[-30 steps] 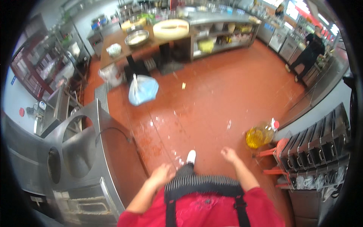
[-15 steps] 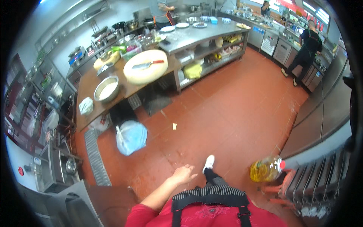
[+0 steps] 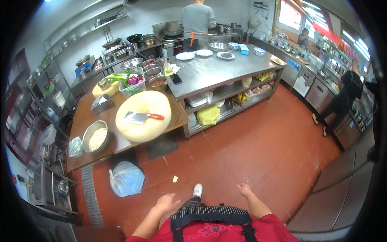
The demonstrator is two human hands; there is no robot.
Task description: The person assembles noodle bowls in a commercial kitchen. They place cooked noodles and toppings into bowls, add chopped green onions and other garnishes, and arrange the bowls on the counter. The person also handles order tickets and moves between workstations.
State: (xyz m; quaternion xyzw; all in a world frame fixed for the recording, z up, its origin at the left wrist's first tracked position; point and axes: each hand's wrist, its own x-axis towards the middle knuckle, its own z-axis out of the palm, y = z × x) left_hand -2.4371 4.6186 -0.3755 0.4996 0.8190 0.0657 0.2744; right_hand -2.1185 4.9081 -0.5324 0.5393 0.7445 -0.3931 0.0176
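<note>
Both my hands hang over the red tiled floor and hold nothing. My left hand (image 3: 166,203) is at the lower middle with its fingers apart. To the right, my right hand (image 3: 244,189) shows loosely stretched fingers. A white shoe (image 3: 197,190) of mine is between them. On the wooden table (image 3: 80,109) ahead lies a thick round chopping board (image 3: 141,103) bearing a cleaver (image 3: 137,117) with a red handle. Beside it stands a metal bowl (image 3: 86,141) of pale shredded food. Behind the board sits a clear tub (image 3: 132,92) of red onions and green vegetables.
A tied blue-white bag (image 3: 127,179) and a yellow scrap (image 3: 175,178) lie on the floor. A steel counter (image 3: 193,76) carries plates and bowls. One person in grey (image 3: 196,18) is at the stove; another in black (image 3: 347,90) is at the right. Steel cabinets (image 3: 330,193) line the near right.
I have stepped closer to the wooden table, which now looks larger. My right hand has come into view. The oil bottle and stacked chairs at the right have left the picture.
</note>
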